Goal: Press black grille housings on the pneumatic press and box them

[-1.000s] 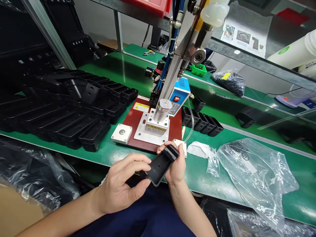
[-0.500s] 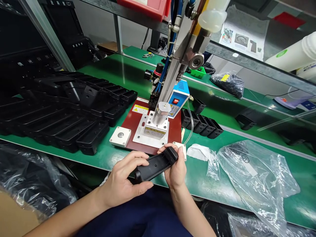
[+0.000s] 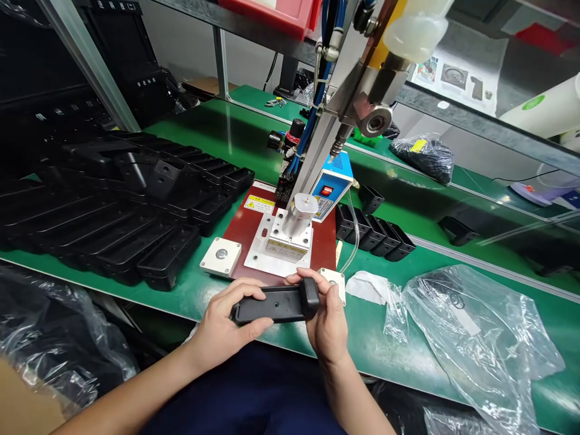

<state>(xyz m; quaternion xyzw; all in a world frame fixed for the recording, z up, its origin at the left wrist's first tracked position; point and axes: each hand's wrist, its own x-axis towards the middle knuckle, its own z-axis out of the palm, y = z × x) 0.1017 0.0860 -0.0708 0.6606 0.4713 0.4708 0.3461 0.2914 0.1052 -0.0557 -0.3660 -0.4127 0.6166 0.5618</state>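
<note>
Between my two hands is a black plastic housing [image 3: 272, 304], a long shallow tray shape with a raised block at its right end. My left hand [image 3: 229, 320] is closed on its left end, fingers over the far edge and thumb along the near edge. My right hand [image 3: 328, 317] grips the raised end from the right, with fingertips behind it. Just beyond the hands stands a small press [image 3: 294, 241] with a metal cylinder on a white plate. Its white button boxes [image 3: 221, 256] sit left and right of the plate.
Many black housings [image 3: 170, 251] lie in rows on the left of the green bench [image 3: 203, 305]. Several black blocks [image 3: 376, 232] stand beside the blue control box [image 3: 335, 181]. A clear plastic bag [image 3: 489, 338] lies at right. The press column [image 3: 324, 130] rises behind the plate.
The black housing has turned from a slant to nearly level, its hollow side facing me more. Both hands still hold it, and the view has shifted slightly.
</note>
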